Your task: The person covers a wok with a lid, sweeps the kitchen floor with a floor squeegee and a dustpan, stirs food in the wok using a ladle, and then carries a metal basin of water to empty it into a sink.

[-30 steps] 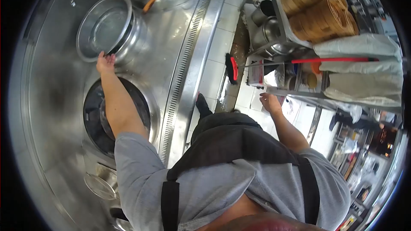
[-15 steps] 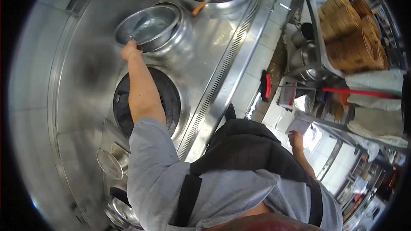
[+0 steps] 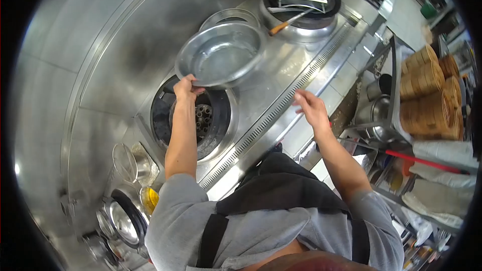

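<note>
A wide metal basin [image 3: 185,59] with clear liquid in it is tipped slightly towards me. My left hand [image 3: 187,88] grips its near left rim, fingers closed on the edge. Behind the basin shows the rim of a round metal vessel [image 3: 224,14]. Just below the basin, the black ring of a burner [image 3: 221,120] surrounds an uncovered burner head, partly hidden by my left forearm. My right hand [image 3: 310,104] hangs in the air over the front edge of the counter, fingers apart and holding nothing.
At the back, a second burner [image 3: 329,5] carries a metal pot and a wooden-handled tool [image 3: 281,28]. A strainer [image 3: 124,162] and pans stand at the lower left. Bamboo steamers [image 3: 424,113] and a red pole [image 3: 427,162] are at a rack on the right.
My left hand has taken hold of the basin rim and pulled the basin off the round vessel towards the near burner. My right hand has risen towards the counter. The view has shifted left.
</note>
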Demonstrator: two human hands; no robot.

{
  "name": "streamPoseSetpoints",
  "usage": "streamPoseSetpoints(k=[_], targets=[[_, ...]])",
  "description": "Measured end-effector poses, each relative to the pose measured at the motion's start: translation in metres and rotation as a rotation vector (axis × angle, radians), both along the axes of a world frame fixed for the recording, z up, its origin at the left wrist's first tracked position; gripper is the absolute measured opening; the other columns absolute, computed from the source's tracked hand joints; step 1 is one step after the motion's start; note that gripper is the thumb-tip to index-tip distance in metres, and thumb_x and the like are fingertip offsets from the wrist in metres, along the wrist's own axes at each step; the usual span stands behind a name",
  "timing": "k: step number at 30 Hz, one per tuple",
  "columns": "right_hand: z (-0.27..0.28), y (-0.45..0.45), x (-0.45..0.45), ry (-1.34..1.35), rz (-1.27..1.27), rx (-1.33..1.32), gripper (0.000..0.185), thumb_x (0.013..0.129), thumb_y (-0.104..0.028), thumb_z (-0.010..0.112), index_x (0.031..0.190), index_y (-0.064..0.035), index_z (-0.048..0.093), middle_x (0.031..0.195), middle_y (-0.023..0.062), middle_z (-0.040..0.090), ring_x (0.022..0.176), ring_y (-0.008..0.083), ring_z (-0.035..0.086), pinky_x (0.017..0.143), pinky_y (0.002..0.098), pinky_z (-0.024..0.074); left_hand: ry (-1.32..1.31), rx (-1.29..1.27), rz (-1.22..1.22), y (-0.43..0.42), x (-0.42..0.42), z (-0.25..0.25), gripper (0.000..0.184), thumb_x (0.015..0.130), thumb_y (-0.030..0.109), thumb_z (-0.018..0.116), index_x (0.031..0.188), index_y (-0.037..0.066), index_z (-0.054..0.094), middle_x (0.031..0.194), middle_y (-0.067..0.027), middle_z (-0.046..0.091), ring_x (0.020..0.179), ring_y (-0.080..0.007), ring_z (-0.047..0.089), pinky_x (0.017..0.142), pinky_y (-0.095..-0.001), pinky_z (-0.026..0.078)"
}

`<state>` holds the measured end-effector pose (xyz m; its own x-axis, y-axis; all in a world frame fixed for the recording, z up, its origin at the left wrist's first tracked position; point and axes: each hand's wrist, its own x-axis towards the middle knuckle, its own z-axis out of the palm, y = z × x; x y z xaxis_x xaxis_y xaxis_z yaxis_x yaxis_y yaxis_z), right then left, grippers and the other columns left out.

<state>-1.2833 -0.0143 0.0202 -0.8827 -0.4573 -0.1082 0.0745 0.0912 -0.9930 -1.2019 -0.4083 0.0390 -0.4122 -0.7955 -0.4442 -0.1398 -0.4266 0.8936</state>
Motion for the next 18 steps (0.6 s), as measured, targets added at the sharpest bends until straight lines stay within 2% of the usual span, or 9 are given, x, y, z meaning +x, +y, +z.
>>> streamPoseSetpoints(k=[1,3,7,11,12,13,16,17,18], targets=[[0.005,-0.019,-0.01,0.002,0.025,0.003,0.047,0.085,-0.033,0.058,0.112,0.0058,0.055,0.09,0.0124,0.063,0.077,0.0176,0.063,0.06,0.0273,0.0516,0.0,-0.012,-0.021,0.012,0.011,0.003,0.017,0.065,0.001,0.058,0.079,-0.009,0.056,0.074,-0.0183,0.059,0.055,-0.0314,0.06,0.045,-0.0412,0.054],[0.014,-0.048,-0.021,-0.247,-0.074,-0.107,0.051,0.085,-0.038,0.058,0.107,0.0072,0.055,0.087,0.0106,0.062,0.072,0.0172,0.061,0.057,0.0276,0.0509,-0.004,-0.014,-0.083,0.04,0.03,0.015,0.018,0.064,0.0,0.059,0.079,-0.008,0.058,0.074,-0.0173,0.061,0.054,-0.0293,0.06,0.047,-0.0384,0.054],[0.01,-0.062,-0.017,-0.322,-0.274,-0.21,0.052,0.083,-0.045,0.058,0.1,0.0049,0.056,0.083,0.0089,0.059,0.066,0.0162,0.058,0.052,0.0266,0.0487,-0.059,0.069,-0.165,0.08,0.061,0.01,0.017,0.063,-0.002,0.059,0.078,-0.008,0.057,0.071,-0.015,0.059,0.055,-0.0276,0.06,0.048,-0.0378,0.051],[0.018,-0.037,-0.001,-0.24,-0.353,-0.31,0.009,0.072,-0.005,0.059,0.076,-0.0048,0.051,0.065,0.0053,0.056,0.047,0.0121,0.051,0.037,0.0232,0.0399,-0.036,0.243,-0.164,0.105,0.076,-0.02,0.015,0.063,-0.001,0.06,0.077,-0.006,0.056,0.068,-0.0123,0.057,0.055,-0.0251,0.058,0.05,-0.0375,0.051],[0.024,-0.03,-0.003,-0.218,-0.335,-0.287,0.011,0.073,-0.006,0.06,0.075,-0.0037,0.05,0.063,0.0051,0.054,0.044,0.0122,0.048,0.035,0.0234,0.0389,-0.037,0.301,-0.181,0.113,0.075,-0.024,0.014,0.063,0.0,0.06,0.076,-0.004,0.056,0.066,-0.01,0.055,0.054,-0.0227,0.056,0.05,-0.0364,0.05],[0.037,-0.028,-0.005,-0.208,-0.344,-0.243,0.011,0.072,-0.007,0.06,0.074,-0.0038,0.049,0.062,0.0045,0.052,0.042,0.012,0.046,0.035,0.0238,0.0386,-0.01,0.36,-0.206,0.118,0.073,-0.026,0.014,0.064,0.001,0.058,0.076,-0.006,0.055,0.071,-0.0157,0.059,0.058,-0.0299,0.061,0.054,-0.0426,0.055],[0.076,-0.032,-0.019,-0.146,-0.339,-0.157,0.014,0.072,-0.008,0.06,0.07,-0.0042,0.046,0.059,0.0035,0.046,0.039,0.0118,0.042,0.034,0.0242,0.0375,0.129,0.49,-0.28,0.123,0.056,-0.049,0.013,0.066,0.004,0.057,0.075,-0.006,0.056,0.069,-0.0151,0.059,0.057,-0.031,0.061,0.053,-0.0438,0.055],[0.091,-0.037,-0.025,-0.08,-0.343,-0.107,0.015,0.072,-0.009,0.06,0.069,-0.0039,0.046,0.058,0.0037,0.046,0.038,0.0125,0.042,0.034,0.0252,0.0368,0.136,0.517,-0.342,0.123,0.048,-0.049,0.016,0.069,0.007,0.055,0.079,-0.005,0.055,0.077,-0.0185,0.059,0.066,-0.034,0.062,0.058,-0.046,0.055],[0.104,-0.045,-0.032,-0.014,-0.347,-0.058,0.016,0.071,-0.01,0.06,0.067,-0.0037,0.046,0.057,0.0039,0.045,0.037,0.0131,0.041,0.034,0.0263,0.0361,0.158,0.522,-0.347,0.121,0.038,-0.05,0.016,0.069,0.007,0.055,0.079,-0.005,0.055,0.077,-0.0185,0.059,0.066,-0.034,0.062,0.058,-0.046,0.055]])
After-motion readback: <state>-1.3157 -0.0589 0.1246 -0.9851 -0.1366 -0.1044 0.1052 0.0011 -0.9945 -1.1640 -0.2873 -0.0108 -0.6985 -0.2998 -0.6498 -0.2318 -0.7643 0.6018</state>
